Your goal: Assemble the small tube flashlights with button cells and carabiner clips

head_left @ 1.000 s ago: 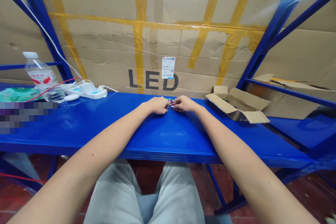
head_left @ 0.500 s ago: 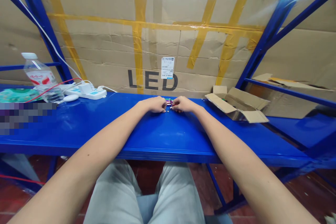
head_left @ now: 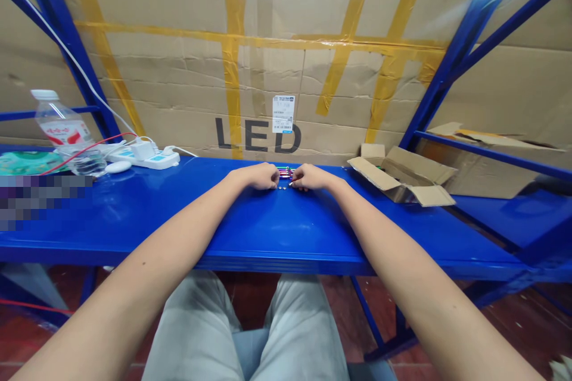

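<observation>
Looks like the right hand (head_left: 309,177) pinches a small pale-tipped piece (head_left: 290,184); can't tell left hand's (head_left: 263,176) grip. One knuckle bump could scatter the tiny silvery bits (head_left: 285,188) between.

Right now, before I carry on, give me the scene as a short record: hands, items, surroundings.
Left hand: fingers curled, at the left end of the slim coloured items; grip unclear
Right hand: fingers curled, at their right end; grip unclear
Small pale pieces: on the blue tabletop, on the near side of the coloured items
Left side: bottle, power strip
Right side: open carton
Behind: large carton marked LED
</observation>
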The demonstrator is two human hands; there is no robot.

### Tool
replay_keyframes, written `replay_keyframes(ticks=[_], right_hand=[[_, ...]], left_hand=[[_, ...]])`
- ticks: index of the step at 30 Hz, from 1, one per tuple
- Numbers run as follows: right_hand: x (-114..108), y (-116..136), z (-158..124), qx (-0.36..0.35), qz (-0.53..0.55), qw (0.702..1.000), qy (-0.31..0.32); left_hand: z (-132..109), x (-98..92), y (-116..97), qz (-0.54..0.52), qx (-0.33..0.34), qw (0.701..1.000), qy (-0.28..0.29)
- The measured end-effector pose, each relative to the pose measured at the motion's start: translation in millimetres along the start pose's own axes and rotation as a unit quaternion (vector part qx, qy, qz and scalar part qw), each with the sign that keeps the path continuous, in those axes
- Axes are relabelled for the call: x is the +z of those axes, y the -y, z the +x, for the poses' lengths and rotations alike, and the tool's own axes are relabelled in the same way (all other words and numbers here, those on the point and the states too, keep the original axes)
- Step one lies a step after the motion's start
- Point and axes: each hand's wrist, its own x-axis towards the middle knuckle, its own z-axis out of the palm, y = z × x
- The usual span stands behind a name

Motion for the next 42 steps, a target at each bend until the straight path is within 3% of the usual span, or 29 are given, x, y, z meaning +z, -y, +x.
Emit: replay_keyframes(ticks=[15,23,34,42], right_hand=[[2.5,16.2,-4.2,-0.019,-0.066,0.998,-0.003],[-10.0,13.0,-11.2,0.009,-0.063,0.997,-0.033],[-5.7,12.0,-7.7,0.009,-0.019,1.0,0.005],[-5.2,10.8,-6.6,0.015,-0.021,1.0,0.006]], left_hand=[[-1.1,0.3,-3.6,-0.028,0.01,0.999,-0.017],[-1.9,-5.0,3.6,-0.031,-0.058,0.996,-0.068],[-0.2,-7.9,4.4,-0.079,-0.147,0.986,-0.002],[-3.6,-5.9,-2.3,-0.211,-0.188,0.958,0.048]])
